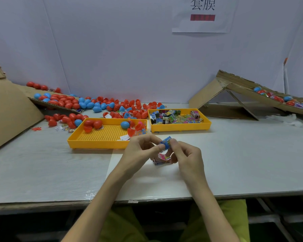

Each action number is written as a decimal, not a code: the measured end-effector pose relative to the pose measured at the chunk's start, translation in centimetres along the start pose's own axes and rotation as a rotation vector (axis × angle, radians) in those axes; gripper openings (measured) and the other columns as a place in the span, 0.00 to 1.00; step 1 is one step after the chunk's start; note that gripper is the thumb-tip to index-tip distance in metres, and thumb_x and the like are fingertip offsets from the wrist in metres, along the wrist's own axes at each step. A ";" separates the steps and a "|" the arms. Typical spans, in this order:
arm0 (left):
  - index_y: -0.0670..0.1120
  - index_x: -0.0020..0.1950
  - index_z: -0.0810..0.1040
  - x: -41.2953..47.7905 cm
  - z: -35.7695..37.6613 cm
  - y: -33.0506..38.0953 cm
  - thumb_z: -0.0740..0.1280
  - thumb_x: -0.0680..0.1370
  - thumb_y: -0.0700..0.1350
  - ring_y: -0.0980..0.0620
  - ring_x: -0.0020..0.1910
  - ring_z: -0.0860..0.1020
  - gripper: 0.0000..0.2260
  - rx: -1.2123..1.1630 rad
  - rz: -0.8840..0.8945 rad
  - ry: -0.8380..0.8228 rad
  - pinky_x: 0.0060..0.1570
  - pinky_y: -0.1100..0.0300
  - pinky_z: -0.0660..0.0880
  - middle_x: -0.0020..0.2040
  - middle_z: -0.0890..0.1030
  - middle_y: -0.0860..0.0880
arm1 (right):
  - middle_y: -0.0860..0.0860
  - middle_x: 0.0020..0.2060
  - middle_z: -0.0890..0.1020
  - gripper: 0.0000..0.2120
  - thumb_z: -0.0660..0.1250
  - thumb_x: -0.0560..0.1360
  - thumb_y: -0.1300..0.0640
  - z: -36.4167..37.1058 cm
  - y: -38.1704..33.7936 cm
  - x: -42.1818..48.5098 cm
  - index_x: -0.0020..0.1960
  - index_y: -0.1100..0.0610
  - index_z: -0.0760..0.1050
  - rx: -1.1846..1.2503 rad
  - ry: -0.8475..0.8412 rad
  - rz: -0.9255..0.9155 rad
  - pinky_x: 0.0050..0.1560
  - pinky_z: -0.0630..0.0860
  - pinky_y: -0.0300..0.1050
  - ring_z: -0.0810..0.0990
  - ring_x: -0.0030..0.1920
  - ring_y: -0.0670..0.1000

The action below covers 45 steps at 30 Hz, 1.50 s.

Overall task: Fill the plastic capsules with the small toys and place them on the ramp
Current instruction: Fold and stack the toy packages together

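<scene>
A few capsules [288, 98] sat on the ramp [241, 89], many shells [68, 102] were left unfilled, and left hand [140, 149] and right hand [185, 154] both pinched a small blue piece [166, 142].

Capsule tray [94, 145] L of toy tray [180, 127] (side by side); loose capsules [68, 102] behind; ramp [240, 86] far R

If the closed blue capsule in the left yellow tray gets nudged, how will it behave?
The blue capsule is smooth and egg-shaped, so it would probably roll, though the rim of the yellow tray should stop it. It looks like thin hollow plastic, so likely light. Its glossy shell may slip under a pinch.
</scene>
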State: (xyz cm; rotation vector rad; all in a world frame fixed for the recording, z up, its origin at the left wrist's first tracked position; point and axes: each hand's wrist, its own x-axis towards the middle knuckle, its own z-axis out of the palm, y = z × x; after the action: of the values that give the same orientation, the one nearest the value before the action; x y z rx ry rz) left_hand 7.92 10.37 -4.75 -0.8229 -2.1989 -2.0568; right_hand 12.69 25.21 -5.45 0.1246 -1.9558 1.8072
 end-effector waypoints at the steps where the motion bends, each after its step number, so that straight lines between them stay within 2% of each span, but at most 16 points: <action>1: 0.45 0.44 0.83 0.0 0.0 0.0 0.72 0.77 0.37 0.54 0.33 0.81 0.05 -0.008 0.004 0.022 0.34 0.65 0.76 0.37 0.83 0.50 | 0.48 0.28 0.80 0.20 0.61 0.82 0.53 0.0 0.1 0.1 0.35 0.55 0.81 0.023 0.024 0.035 0.31 0.73 0.33 0.76 0.28 0.44; 3: 0.45 0.44 0.84 0.0 -0.1 0.0 0.71 0.77 0.36 0.52 0.35 0.84 0.06 -0.029 0.010 0.044 0.37 0.63 0.79 0.38 0.85 0.48 | 0.50 0.31 0.81 0.21 0.57 0.84 0.51 -0.2 0.2 0.3 0.41 0.54 0.84 0.087 0.070 0.085 0.32 0.74 0.37 0.77 0.30 0.46; 6: 0.48 0.45 0.85 0.0 -0.1 -0.1 0.71 0.77 0.37 0.51 0.35 0.84 0.07 -0.032 -0.001 0.041 0.38 0.62 0.80 0.38 0.85 0.47 | 0.51 0.37 0.82 0.15 0.59 0.81 0.48 -0.5 0.2 0.2 0.49 0.53 0.83 0.135 0.134 0.041 0.36 0.75 0.41 0.78 0.32 0.49; 10: 0.49 0.45 0.86 -0.1 -0.1 -0.1 0.72 0.77 0.37 0.51 0.33 0.82 0.07 -0.046 -0.008 0.020 0.36 0.63 0.79 0.36 0.84 0.45 | 0.48 0.43 0.83 0.12 0.64 0.77 0.50 -0.4 0.0 -0.2 0.56 0.51 0.81 0.078 0.036 -0.075 0.38 0.76 0.37 0.80 0.35 0.48; 13: 0.48 0.48 0.85 -0.1 -0.1 0.0 0.72 0.77 0.37 0.53 0.33 0.81 0.06 -0.037 0.012 0.008 0.36 0.63 0.77 0.34 0.83 0.48 | 0.46 0.42 0.84 0.09 0.67 0.75 0.53 -0.3 -0.1 -0.4 0.53 0.52 0.83 0.035 -0.020 -0.104 0.37 0.75 0.33 0.81 0.36 0.46; 16: 0.46 0.51 0.83 -0.1 -0.2 0.0 0.71 0.78 0.38 0.53 0.33 0.81 0.05 -0.043 0.017 0.022 0.36 0.63 0.77 0.35 0.83 0.49 | 0.44 0.37 0.84 0.05 0.68 0.76 0.60 -0.4 0.1 -0.3 0.48 0.55 0.82 0.047 -0.024 -0.107 0.37 0.75 0.31 0.81 0.35 0.41; 18: 0.45 0.49 0.83 -0.1 -0.2 -0.1 0.70 0.78 0.38 0.53 0.34 0.81 0.04 -0.064 0.006 0.038 0.36 0.63 0.77 0.37 0.84 0.47 | 0.44 0.34 0.83 0.06 0.68 0.77 0.63 -0.5 0.1 -0.2 0.46 0.54 0.82 0.082 -0.032 -0.088 0.37 0.76 0.32 0.80 0.35 0.41; 22: 0.46 0.47 0.84 -0.1 -0.2 -0.2 0.69 0.79 0.37 0.53 0.35 0.80 0.06 -0.110 -0.003 0.036 0.36 0.63 0.77 0.37 0.84 0.48 | 0.45 0.33 0.82 0.04 0.68 0.73 0.56 -0.4 0.1 -0.2 0.43 0.54 0.81 0.140 -0.071 -0.060 0.36 0.76 0.34 0.81 0.34 0.44; 28: 0.43 0.48 0.83 -0.1 -0.1 -0.2 0.67 0.80 0.36 0.53 0.33 0.80 0.06 -0.124 -0.002 -0.002 0.34 0.62 0.77 0.34 0.82 0.47 | 0.45 0.32 0.81 0.04 0.69 0.72 0.55 -0.5 0.1 -0.2 0.40 0.55 0.79 0.162 -0.073 -0.061 0.35 0.75 0.33 0.80 0.33 0.44; 31: 0.43 0.47 0.83 0.0 -0.1 -0.3 0.67 0.80 0.38 0.53 0.31 0.78 0.05 -0.077 0.000 0.008 0.33 0.63 0.77 0.33 0.81 0.47 | 0.45 0.34 0.82 0.02 0.71 0.72 0.57 -0.5 0.4 0.0 0.42 0.53 0.79 0.126 -0.072 -0.044 0.34 0.75 0.34 0.81 0.32 0.45; 33: 0.42 0.46 0.82 0.0 0.0 -0.3 0.67 0.80 0.39 0.54 0.29 0.76 0.05 -0.037 0.008 -0.004 0.32 0.64 0.75 0.32 0.80 0.48 | 0.45 0.38 0.83 0.07 0.71 0.74 0.64 -0.5 0.6 -0.1 0.46 0.52 0.79 0.087 -0.094 -0.043 0.35 0.77 0.35 0.82 0.34 0.45; 35: 0.42 0.45 0.81 0.0 0.0 -0.4 0.68 0.80 0.42 0.55 0.28 0.74 0.06 -0.002 0.017 -0.011 0.31 0.65 0.73 0.31 0.78 0.51 | 0.47 0.41 0.84 0.10 0.71 0.73 0.66 -0.4 0.5 -0.1 0.49 0.52 0.80 0.042 -0.131 -0.052 0.37 0.79 0.38 0.84 0.37 0.47; 39: 0.42 0.41 0.80 0.1 0.0 -0.3 0.70 0.77 0.52 0.55 0.30 0.73 0.13 0.004 0.024 0.012 0.31 0.64 0.71 0.32 0.77 0.49 | 0.50 0.39 0.85 0.05 0.72 0.71 0.57 -0.3 0.3 -0.2 0.47 0.54 0.81 0.047 -0.146 -0.055 0.40 0.81 0.42 0.85 0.39 0.50; 42: 0.42 0.39 0.79 0.1 -0.1 -0.4 0.68 0.77 0.53 0.54 0.32 0.73 0.16 -0.009 0.001 -0.003 0.33 0.63 0.72 0.34 0.76 0.47 | 0.46 0.38 0.84 0.04 0.72 0.71 0.54 -0.3 0.1 -0.3 0.46 0.49 0.81 0.067 -0.132 -0.051 0.38 0.79 0.37 0.84 0.37 0.46; 45: 0.40 0.40 0.79 0.1 0.0 -0.4 0.66 0.78 0.53 0.55 0.33 0.75 0.17 0.004 -0.024 -0.039 0.33 0.65 0.73 0.34 0.78 0.49 | 0.46 0.40 0.85 0.07 0.70 0.72 0.55 -0.3 0.1 -0.3 0.50 0.50 0.81 0.053 -0.161 -0.036 0.39 0.81 0.40 0.85 0.39 0.49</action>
State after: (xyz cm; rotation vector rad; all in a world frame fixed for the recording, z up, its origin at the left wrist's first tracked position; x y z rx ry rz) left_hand 7.68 10.37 -5.05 -0.8468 -2.2429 -2.0640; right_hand 13.04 25.47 -5.64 0.3302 -2.0006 1.8770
